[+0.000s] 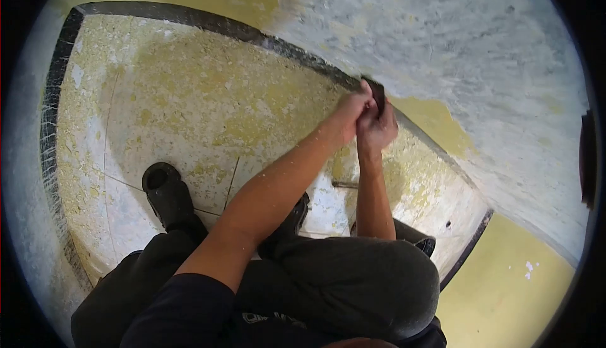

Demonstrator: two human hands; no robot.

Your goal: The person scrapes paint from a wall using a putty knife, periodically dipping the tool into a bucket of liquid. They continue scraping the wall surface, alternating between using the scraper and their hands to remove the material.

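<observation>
Patchy grey-and-yellow plaster wall (435,45), flake-strewn pale floor (196,105). Left hand (351,111) and right hand (377,132) together, fingers wrapped on dark flat plate-like tool (377,92) against wall's foot.

I get fairly bright, diffuse light, soft shadow on the floor (183,105) left of the grip (377,131), slight blur there, and bowed edges with black corners.

I see a dark navy top (240,334), its short sleeve (183,307) plain — and a pale marking (254,317) on the dark cloth at the front, too small to read. The trousers (372,278) are near-black, loose and creased, greyish over one knee. Black shoes (169,198), round-toed — and both forearms (284,174) bare, a few white flecks on one.
</observation>
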